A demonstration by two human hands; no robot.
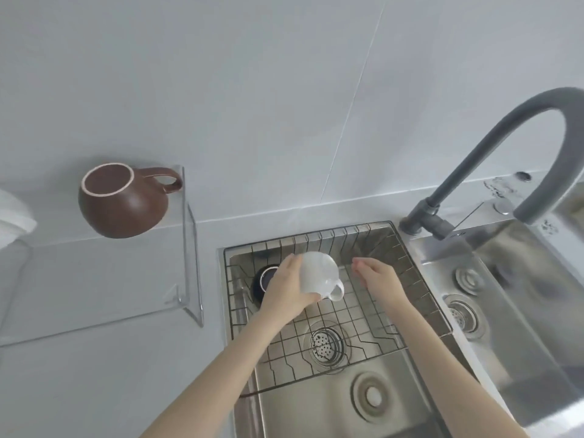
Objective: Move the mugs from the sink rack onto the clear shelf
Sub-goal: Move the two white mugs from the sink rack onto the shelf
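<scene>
My left hand (286, 290) grips a white mug (319, 275) above the wire sink rack (373, 314), the mug tilted with its handle toward the lower right. A dark mug (264, 281) lies in the rack's far left part, partly hidden behind my left hand. To the right of the white mug hovers my right hand (376, 275), fingers apart and holding nothing. A round brown mug (123, 205) stands upright on the clear shelf (186, 279) at the left, its handle pointing right.
A grey arched faucet (493, 147) rises at the right between the two steel sink basins (373, 403). A white object (14, 216) shows at the left edge. The clear shelf's front right corner (197, 314) juts toward the sink. A tiled wall stands behind.
</scene>
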